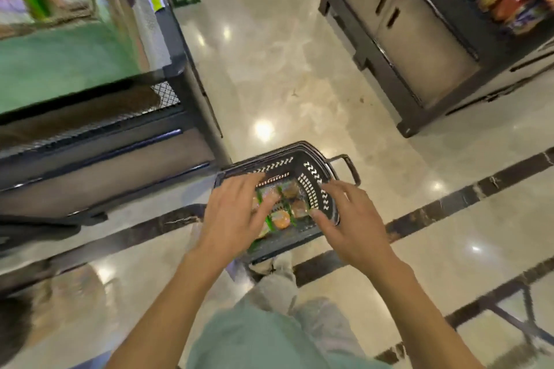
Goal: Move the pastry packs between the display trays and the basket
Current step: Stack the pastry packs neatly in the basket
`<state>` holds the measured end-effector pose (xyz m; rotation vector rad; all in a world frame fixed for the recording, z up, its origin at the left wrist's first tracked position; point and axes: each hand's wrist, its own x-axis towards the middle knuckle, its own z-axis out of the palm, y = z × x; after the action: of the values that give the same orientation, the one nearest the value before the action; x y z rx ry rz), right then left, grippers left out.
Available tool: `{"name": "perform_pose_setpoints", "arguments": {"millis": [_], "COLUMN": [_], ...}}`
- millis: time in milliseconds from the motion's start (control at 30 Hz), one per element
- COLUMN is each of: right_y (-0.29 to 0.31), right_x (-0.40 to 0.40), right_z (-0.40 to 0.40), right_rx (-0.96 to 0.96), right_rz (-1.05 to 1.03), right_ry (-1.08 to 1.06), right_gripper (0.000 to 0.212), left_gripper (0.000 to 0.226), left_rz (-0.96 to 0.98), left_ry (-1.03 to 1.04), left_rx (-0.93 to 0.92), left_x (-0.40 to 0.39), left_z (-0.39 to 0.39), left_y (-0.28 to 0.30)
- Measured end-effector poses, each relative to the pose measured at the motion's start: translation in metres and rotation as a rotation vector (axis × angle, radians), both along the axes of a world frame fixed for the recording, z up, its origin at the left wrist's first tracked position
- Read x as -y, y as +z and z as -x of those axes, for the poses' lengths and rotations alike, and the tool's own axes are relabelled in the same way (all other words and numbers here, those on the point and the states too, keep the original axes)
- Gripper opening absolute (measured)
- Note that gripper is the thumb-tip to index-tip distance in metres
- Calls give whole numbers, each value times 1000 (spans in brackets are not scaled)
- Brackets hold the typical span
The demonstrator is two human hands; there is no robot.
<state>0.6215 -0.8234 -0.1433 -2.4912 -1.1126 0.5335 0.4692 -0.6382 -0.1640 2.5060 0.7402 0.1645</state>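
Both hands reach over one black perforated plastic basket (302, 172) on the floor — left hand (232, 213) and right hand (352, 223) spread-fingered, gripping nothing — above clear green-banded pastry packs (287, 204), count and labels unreadable.

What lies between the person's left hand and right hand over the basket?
In the head view, pastry packs with green strips lie inside the basket, between the left hand and right hand.

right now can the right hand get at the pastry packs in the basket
Probably yes. The right hand hovers open over the basket, fingers spread just above the pastry packs. The basket is open-topped; only the left hand, already over the packs, crowds the left side.
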Motion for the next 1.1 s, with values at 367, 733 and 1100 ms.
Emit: {"name": "perform_pose_setpoints", "arguments": {"millis": [367, 733, 1100], "right_y": [-138, -541, -749], "right_x": [-66, -141, -139], "right_z": [-115, -96, -6], "right_rx": [-170, -293, -99], "right_rz": [240, 390, 462], "right_ry": [443, 754, 917], "right_gripper": [54, 61, 78], "left_gripper": [47, 51, 56], "left_rz": [208, 364, 352], "left_ry": [438, 711, 708], "left_rx": [-161, -343, -353], "left_x": [1, -5, -17], "left_z": [-38, -36, -8], "left_y": [-150, -477, -581]}}
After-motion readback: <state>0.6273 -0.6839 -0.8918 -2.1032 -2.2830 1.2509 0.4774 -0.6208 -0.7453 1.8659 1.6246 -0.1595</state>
